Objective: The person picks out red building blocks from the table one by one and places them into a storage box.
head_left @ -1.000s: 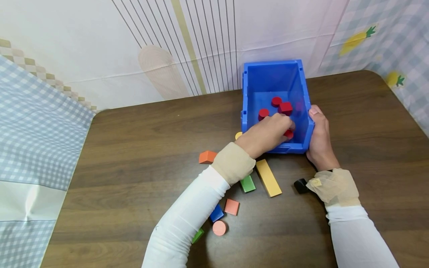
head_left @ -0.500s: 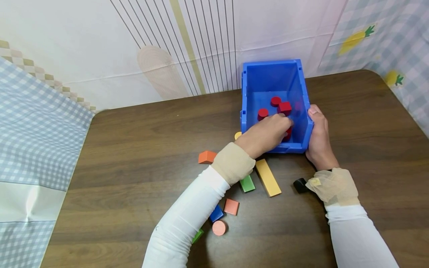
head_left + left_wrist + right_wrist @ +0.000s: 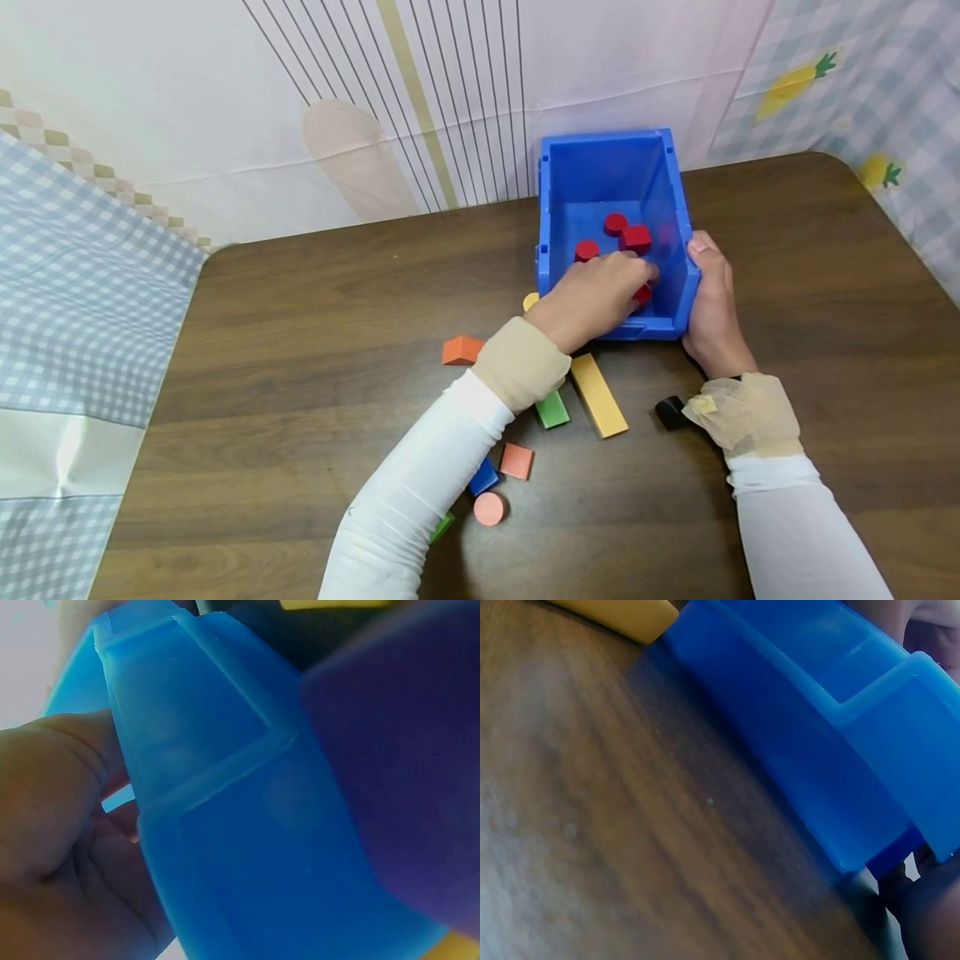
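In the head view a blue plastic storage bin (image 3: 651, 327) stands at the table's back right. My left hand (image 3: 597, 292) reaches over its front edge, with curled fingers and thumb around a red block (image 3: 642, 295) low inside; the fingers hide much of that block. Farther back in the bin lie a red cube (image 3: 635, 239) and two red round blocks, one behind (image 3: 616, 223) and one to the left (image 3: 587, 250). My right hand (image 3: 714, 308) grips the bin's right wall, thumb at the rim. In the right wrist view, fingers (image 3: 930, 907) show at the bin's lower corner.
A long yellow block (image 3: 599, 396) and a green block (image 3: 552, 410) lie before the bin. Orange (image 3: 461, 351), pink (image 3: 517, 461) and blue (image 3: 483, 477) blocks lie around the left arm. A purple block (image 3: 405, 750) looms close in the left wrist view. Patterned cloth (image 3: 225, 100) hangs behind the table.
The red block at my left fingers shows a taller side half a second ago and a smaller part now, so it has turned slightly. My right hand keeps its grip on the bin.
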A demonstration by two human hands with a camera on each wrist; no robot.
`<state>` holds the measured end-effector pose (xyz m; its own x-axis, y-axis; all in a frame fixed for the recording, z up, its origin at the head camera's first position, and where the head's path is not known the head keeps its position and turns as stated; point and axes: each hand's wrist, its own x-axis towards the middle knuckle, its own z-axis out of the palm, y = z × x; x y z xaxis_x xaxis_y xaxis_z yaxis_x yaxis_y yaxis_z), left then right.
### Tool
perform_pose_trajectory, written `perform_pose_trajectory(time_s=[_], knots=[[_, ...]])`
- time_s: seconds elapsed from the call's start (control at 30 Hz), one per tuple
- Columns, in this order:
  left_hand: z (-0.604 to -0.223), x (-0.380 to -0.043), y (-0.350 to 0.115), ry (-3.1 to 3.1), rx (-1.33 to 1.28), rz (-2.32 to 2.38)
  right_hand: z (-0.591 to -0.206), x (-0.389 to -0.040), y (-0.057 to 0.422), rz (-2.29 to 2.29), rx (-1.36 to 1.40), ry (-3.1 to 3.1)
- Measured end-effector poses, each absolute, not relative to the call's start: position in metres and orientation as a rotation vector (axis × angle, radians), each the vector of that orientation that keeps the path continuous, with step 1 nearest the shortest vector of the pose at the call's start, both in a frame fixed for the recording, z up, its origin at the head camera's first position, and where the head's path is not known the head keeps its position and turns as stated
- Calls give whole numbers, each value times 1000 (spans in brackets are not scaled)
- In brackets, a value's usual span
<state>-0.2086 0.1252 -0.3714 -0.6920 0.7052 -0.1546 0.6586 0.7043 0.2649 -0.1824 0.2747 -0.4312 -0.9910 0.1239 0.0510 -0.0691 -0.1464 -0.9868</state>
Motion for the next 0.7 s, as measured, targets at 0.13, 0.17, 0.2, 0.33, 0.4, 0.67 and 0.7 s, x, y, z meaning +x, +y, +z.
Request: perform_pose_trajectory(time_s=[0.13, 0.17, 0.2, 0.33, 0.4, 0.67, 0.7], knots=[[-370, -208, 123, 2673, 1084, 278, -432, -183, 274, 2290, -59, -1940], [-369, -208, 123, 2673, 1081, 282, -432, -183, 275, 2290, -59, -1936], [-368, -207, 123, 2674, 1080, 286, -432, -183, 275, 2288, -60, -1938], [-366, -205, 121, 2693, 1106, 302, -432, -182, 275, 2297, -70, -1941], [-365, -203, 119, 2702, 1120, 319, -432, -181, 275, 2301, -78, -1946], [-367, -200, 117, 2768, 1129, 335, -433, -182, 274, 2318, -81, -1914], [-367, -199, 117, 2781, 1125, 324, -433, -182, 274, 2311, -82, -1920]])
